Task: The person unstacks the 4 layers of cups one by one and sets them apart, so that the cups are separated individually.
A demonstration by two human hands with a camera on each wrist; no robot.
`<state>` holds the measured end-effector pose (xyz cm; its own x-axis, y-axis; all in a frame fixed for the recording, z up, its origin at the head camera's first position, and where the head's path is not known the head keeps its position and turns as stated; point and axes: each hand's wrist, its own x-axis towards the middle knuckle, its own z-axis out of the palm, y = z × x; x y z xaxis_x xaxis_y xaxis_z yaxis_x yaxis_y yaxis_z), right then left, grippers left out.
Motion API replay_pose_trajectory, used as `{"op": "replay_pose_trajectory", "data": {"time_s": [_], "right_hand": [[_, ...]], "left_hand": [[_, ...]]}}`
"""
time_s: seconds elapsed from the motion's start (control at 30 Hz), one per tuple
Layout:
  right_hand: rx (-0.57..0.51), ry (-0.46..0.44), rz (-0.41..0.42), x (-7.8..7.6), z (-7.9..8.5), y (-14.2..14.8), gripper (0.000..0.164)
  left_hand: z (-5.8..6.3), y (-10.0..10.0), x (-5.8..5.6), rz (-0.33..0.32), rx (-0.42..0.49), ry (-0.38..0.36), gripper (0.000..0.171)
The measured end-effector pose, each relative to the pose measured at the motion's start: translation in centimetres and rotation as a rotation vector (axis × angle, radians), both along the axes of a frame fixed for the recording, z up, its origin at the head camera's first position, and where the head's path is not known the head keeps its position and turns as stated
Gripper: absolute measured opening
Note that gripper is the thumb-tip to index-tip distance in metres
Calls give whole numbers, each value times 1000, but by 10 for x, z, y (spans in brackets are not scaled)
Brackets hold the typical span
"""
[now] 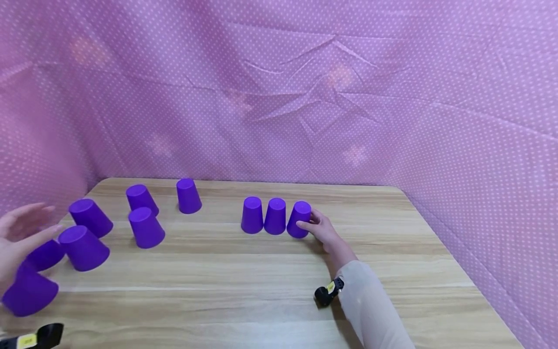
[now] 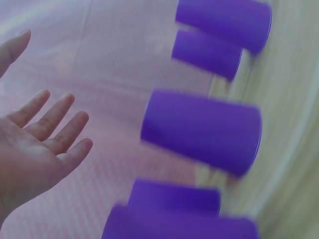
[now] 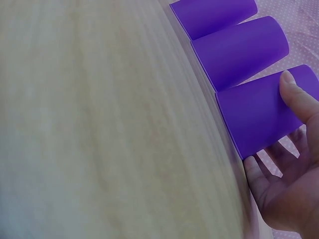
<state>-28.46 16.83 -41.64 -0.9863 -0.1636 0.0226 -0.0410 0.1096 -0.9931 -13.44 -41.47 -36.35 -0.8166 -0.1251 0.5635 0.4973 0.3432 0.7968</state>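
Observation:
Three purple cups stand upside down in a row at the middle of the table. My right hand (image 1: 324,230) grips the right-end cup (image 1: 302,212), with the thumb on its near side and the other fingers around behind. Beside it stand the middle cup (image 1: 275,216) and the left-end cup (image 1: 252,214). In the right wrist view the held cup (image 3: 259,112) sits against its neighbour at the base. At the far left, my left hand (image 1: 19,237) is raised beside more upturned cups, partly covering the nearest cup (image 1: 32,293). Its fingers are spread and hold nothing in the left wrist view.
Several more upturned purple cups are spread over the table's left side, among them a front cup (image 1: 85,249), an inner cup (image 1: 147,228) and a back cup (image 1: 188,196). Pink dotted cloth (image 1: 279,97) hangs behind and beside the wooden table (image 1: 218,291).

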Motion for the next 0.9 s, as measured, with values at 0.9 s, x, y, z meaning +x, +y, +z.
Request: {"op": "replay_pose_trajectory", "data": {"time_s": [0.9], "right_hand": [[5,6,5,1,2,-2,55]], "left_hand": [[-24,112,-85,-272,141,-169,54]]}}
